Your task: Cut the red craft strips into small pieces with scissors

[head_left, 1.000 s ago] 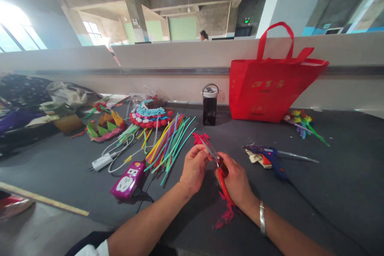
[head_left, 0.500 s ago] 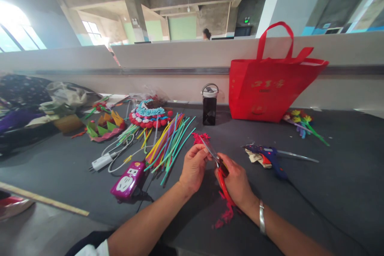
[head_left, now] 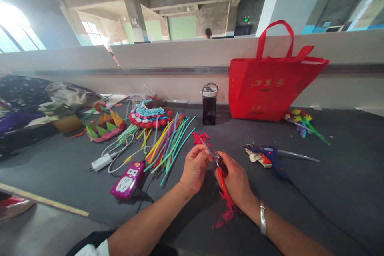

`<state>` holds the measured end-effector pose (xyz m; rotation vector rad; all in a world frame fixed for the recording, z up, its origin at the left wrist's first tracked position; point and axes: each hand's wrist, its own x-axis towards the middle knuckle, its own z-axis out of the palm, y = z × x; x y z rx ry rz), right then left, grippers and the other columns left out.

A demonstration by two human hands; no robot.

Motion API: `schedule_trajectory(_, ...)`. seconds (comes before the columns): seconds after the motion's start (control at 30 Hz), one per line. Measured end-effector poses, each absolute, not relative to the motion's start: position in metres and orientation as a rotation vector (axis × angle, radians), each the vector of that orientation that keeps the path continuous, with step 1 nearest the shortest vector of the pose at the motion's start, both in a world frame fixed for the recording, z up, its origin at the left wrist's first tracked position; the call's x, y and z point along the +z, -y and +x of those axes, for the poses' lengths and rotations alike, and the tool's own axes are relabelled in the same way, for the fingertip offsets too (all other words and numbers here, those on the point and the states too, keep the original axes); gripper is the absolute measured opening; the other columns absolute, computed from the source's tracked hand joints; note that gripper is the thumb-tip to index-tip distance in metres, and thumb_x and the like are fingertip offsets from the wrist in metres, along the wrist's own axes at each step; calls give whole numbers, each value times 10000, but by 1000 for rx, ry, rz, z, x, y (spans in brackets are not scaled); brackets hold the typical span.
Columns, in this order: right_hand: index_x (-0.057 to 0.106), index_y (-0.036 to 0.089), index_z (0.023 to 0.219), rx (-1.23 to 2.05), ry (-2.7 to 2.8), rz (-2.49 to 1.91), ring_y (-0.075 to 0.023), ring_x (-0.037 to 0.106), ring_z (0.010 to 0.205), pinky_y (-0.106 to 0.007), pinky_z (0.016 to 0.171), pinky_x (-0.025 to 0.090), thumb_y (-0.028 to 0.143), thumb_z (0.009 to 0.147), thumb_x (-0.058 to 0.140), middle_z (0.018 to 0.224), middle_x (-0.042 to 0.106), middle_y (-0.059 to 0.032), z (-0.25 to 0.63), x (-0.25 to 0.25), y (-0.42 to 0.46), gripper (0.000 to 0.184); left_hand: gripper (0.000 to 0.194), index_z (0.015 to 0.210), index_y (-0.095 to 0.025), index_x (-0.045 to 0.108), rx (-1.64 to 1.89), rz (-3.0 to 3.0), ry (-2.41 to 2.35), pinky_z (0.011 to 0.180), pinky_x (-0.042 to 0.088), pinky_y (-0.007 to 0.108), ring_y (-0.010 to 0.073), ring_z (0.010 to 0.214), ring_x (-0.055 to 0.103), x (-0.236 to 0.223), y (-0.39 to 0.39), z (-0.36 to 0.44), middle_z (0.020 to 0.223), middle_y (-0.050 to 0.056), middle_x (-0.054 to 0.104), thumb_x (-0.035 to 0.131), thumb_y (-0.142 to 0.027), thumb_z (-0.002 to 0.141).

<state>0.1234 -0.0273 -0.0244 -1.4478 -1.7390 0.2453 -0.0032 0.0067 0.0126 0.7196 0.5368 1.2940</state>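
Red-handled scissors (head_left: 221,174) are gripped in my right hand (head_left: 235,180), their blades pointing up and left. The blade tips reach over the fingertips of my left hand (head_left: 193,168). Thumb and forefinger of that hand are pinched together; what they hold, if anything, is too small or hidden to make out. Just beyond the fingers lies a cluster of red pieces (head_left: 198,138) on the dark table (head_left: 339,192). Below the scissors' handles are red fuzzy scraps (head_left: 225,218), partly hidden by my right hand.
Coloured pipe cleaners (head_left: 169,148) lie left of my hands, near a purple power socket (head_left: 127,180) and a white charger (head_left: 102,163). A blue glue gun (head_left: 274,160) with a trailing cord rests at the right. Behind stand a bottle (head_left: 209,104) and red bag (head_left: 270,88).
Both hands and the scissors stay almost in place, with only a very slight shift. The view has tilted a little. Nothing has been let go or picked up.
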Motion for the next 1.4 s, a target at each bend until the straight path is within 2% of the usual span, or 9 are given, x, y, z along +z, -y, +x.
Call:
schedule_trajectory(0.6,583,194,1151,272,1689,-1388,-195,673,811,-297,756,518,158,785,508,951,706,-58,123,-25,27,375,112,745,-153,635,1297,747,-516,671,404,232,90,616,513,8,-9,-4,647,-14,594,733,-188,704)
schedule_trajectory(0.77,601,191,1117,318,1621,-1416,-151,621,595,-246,613,484,235,839,512,728,673,-2,126,-18,26,295,92,731,-157,620,1305,799,-525,657,394,239,96,600,494,8,-13,-7,612,-21,553,705,-191,720)
schedule_trajectory(0.83,600,189,1123,372,1572,-1437,-149,619,575,-237,594,475,283,864,513,683,664,9,128,-15,26,289,86,727,-160,613,1312,826,-543,650,390,240,97,594,487,7,-16,-8,593,-25,536,691,-197,731)
schedule_trajectory(1.03,614,197,1103,358,1487,-1446,-199,683,780,-284,726,497,348,873,512,914,725,-56,138,-14,20,294,106,713,-161,611,1381,1019,-760,616,375,224,91,597,471,1,-26,-14,634,-22,552,691,-231,717)
schedule_trajectory(1.23,651,184,1011,373,1374,-1437,-180,655,656,-271,647,489,375,859,507,802,720,-41,149,-12,10,283,131,712,-156,627,1377,1260,-1011,573,367,214,99,594,471,-3,-31,-19,648,-13,578,692,-269,698)
schedule_trajectory(1.4,636,181,1068,334,1452,-1376,-189,673,718,-291,686,505,377,877,493,903,727,-61,146,-15,13,309,101,738,-160,633,1433,1260,-1026,635,431,232,119,635,541,-3,-31,-15,687,-4,613,664,-249,701)
